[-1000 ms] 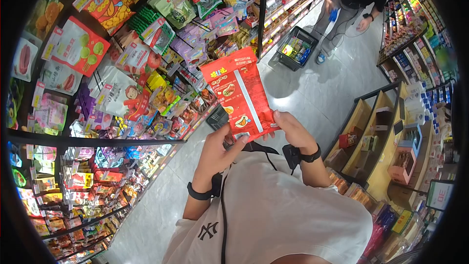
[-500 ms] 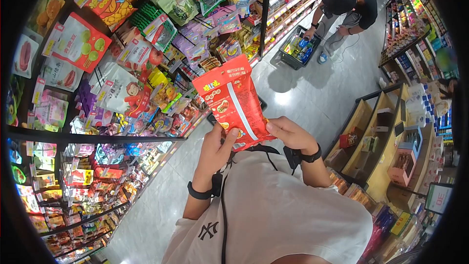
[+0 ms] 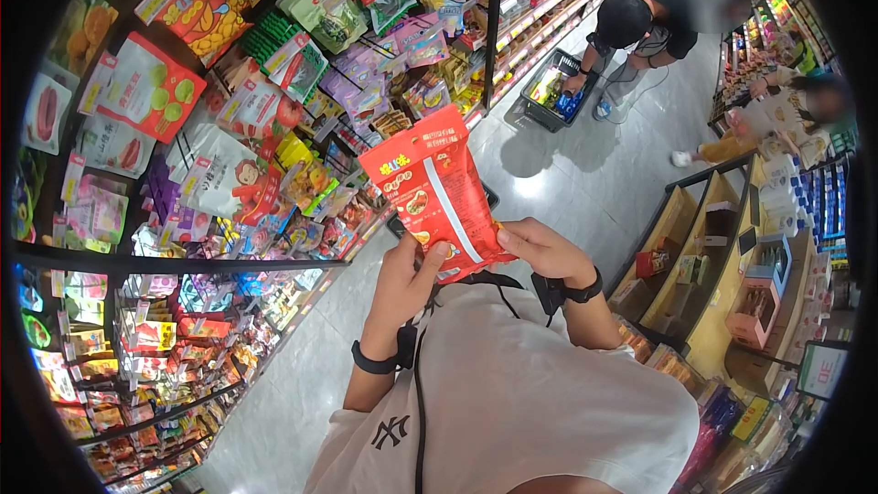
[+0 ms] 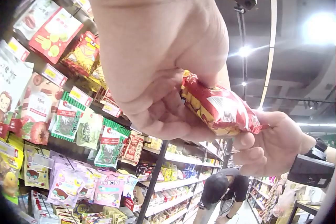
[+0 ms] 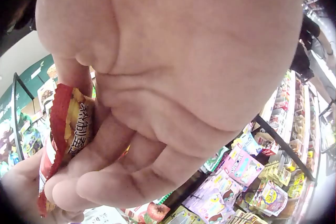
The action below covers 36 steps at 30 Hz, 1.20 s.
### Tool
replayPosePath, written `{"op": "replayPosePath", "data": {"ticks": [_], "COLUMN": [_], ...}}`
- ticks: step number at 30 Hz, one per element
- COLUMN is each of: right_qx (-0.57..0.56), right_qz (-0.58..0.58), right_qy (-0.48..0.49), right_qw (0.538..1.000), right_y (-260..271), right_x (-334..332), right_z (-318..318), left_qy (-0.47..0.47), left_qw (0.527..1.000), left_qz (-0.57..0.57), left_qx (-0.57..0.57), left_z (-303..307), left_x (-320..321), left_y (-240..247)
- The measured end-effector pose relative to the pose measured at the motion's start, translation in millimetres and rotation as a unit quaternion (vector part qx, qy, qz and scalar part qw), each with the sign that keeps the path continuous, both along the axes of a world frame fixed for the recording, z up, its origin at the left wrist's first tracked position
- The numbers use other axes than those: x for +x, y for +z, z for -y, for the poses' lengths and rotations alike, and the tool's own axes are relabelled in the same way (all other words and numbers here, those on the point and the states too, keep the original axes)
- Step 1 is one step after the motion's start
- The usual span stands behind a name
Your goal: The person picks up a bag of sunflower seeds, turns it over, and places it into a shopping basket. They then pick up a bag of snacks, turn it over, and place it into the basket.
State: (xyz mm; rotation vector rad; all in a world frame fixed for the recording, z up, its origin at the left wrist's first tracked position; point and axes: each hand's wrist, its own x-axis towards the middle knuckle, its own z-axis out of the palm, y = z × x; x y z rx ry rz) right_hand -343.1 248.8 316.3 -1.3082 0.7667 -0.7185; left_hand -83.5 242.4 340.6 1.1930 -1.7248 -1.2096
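A red snack bag (image 3: 428, 185) with its back seam and printed text facing up is held before my chest in the head view. My left hand (image 3: 401, 282) grips its lower left corner, thumb on top and fingers curled beneath. At the lower right, my right hand (image 3: 547, 249) pinches the edge with thumb above. From the left wrist, the bag's lower end (image 4: 223, 109) shows a barcode between the two hands. In the right wrist view, curled fingers (image 5: 118, 184) lie against the bag (image 5: 63, 134), and the palm covers much of the scene.
Racks of hanging snack packets (image 3: 238, 174) line the left. A person in black (image 3: 645, 18) bends over a shopping basket (image 3: 556, 90) with goods on the floor ahead. Another person (image 3: 777, 123) stands at far right, beyond a wooden display shelf (image 3: 709, 238). A second basket is partly hidden behind the bag.
Both hands have shifted their grip slightly and the bag has come lower and a little left. The person in black has leaned over the basket, and another person has appeared at right.
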Motion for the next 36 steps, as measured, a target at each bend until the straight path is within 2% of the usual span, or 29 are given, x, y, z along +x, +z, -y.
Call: {"op": "replayPosePath", "data": {"ticks": [7,17,20,21,26,28,29,32,36], "right_qx": [0.001,0.057,0.035,-0.010,0.006,0.028,0.002,0.020,0.008], "right_qz": [0.011,0.007,0.029,-0.014,-0.068,-0.094,-0.071,-0.085,-0.139], "right_qy": [-0.011,-0.019,-0.083,-0.076,-0.098,-0.089,-0.138,-0.163,-0.161], "right_qw": [1.000,0.998,0.996,0.997,0.993,0.991,0.988,0.983,0.977], "right_y": [8,1,12,-3,-1,6,1,15,26], "right_x": [2,2,15,12,27,37,50,75,111], "right_z": [2,3,4,8,17,24,26,40,63], "left_qy": [-0.002,-0.010,-0.031,-0.039,-0.089,-0.106,-0.112,-0.154,-0.142], "left_qw": [1.000,0.999,0.998,0.998,0.993,0.994,0.993,0.986,0.990], "left_qz": [-0.016,0.040,0.053,0.051,0.056,0.040,0.033,0.055,0.023], "left_qx": [0.003,-0.018,-0.001,-0.007,-0.051,-0.011,0.011,0.041,-0.002], "left_z": [4,18,24,27,56,69,78,106,139], "left_x": [-2,6,11,13,32,44,52,75,102], "left_y": [-1,5,7,7,-6,-16,-19,-17,-4]}}
